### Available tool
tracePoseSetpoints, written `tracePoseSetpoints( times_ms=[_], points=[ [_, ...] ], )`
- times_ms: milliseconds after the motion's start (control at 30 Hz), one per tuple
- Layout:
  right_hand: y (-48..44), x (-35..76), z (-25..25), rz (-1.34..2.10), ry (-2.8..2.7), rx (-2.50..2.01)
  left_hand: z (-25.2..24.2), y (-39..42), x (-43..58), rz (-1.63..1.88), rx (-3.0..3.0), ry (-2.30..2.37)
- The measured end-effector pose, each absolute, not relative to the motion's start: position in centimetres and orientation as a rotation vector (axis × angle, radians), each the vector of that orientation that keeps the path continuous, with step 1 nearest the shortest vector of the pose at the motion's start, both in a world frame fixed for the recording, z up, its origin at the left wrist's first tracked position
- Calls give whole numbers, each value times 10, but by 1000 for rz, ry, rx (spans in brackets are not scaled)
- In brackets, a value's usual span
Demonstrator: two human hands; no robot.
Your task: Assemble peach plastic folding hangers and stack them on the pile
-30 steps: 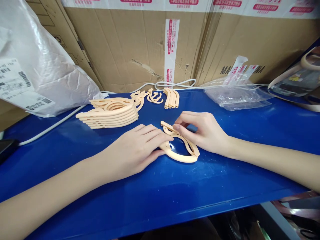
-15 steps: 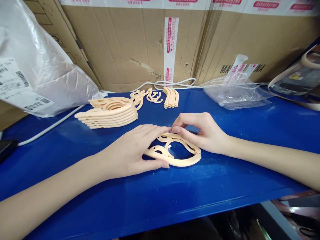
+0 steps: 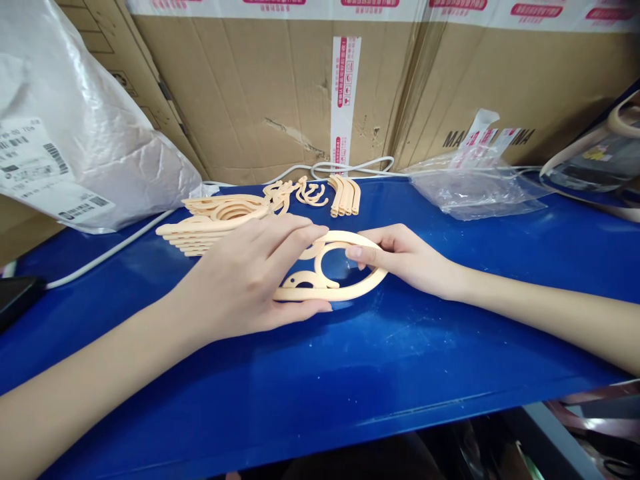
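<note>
Between my hands is a cream plastic folding hanger [image 3: 350,291], folded into a long loop with curved inner pieces. My left hand [image 3: 255,280] grips its left end, thumb along the near side and fingers over the far side, hiding that end. My right hand [image 3: 395,257] pinches the rounded right end, with the thumb on top. Beyond my left hand lies a stack of folded hangers [image 3: 200,230] in the same cream plastic, partly covered by the hand. Loose cream hooks [image 3: 313,193] and several curved arm pieces [image 3: 345,197] lie farther back.
Cardboard boxes [image 3: 250,100] stand along the back of the blue table [image 3: 300,387]. A white plastic parcel [image 3: 115,133] leans at the left, near a dark device [image 3: 20,300]. White cable [image 3: 115,250], a clear plastic bag [image 3: 475,190] and a transparent container [image 3: 595,160] lie around the edges.
The hanger has moved away from me and slightly left, lifting a little. My right hand has shifted from its far edge to grip the right end; my left hand keeps hold.
</note>
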State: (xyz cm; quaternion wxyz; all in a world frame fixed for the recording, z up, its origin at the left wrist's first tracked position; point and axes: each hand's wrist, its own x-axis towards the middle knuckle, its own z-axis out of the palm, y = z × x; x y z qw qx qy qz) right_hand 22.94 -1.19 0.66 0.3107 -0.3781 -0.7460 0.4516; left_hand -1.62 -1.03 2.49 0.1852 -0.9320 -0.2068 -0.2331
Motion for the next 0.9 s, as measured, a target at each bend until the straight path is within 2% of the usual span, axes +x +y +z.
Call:
tracePoseSetpoints(
  times_ms=[500,900],
  points=[
    [-10,229,6,1332,-1892,-929,23,-9,-15,-625,-2586,-504],
    [-15,228,10,1283,-1879,-929,24,-15,-14,-628,-2616,-573]
  ],
)
